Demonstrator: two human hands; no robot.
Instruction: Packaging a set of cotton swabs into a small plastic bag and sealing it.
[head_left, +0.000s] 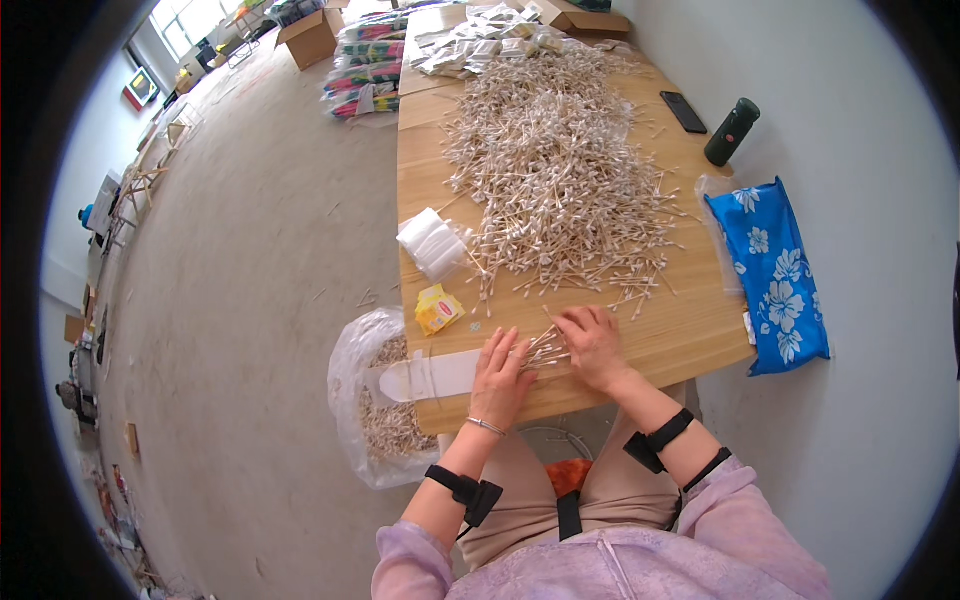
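Cotton swabs [544, 351], axes roughly left-to-right

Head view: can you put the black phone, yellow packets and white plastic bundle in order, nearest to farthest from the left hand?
From the left hand:
1. Yellow packets, ahead and left.
2. White plastic bundle, just beyond those.
3. Black phone, far ahead, right side.

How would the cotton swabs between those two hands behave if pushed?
The cotton swabs between the left hand and right hand are probably very light: thin sticks with small tips. They look fairly stiff, since the sticks are straight. Pushed, they may roll or scatter, because they lie fanned at differing angles.
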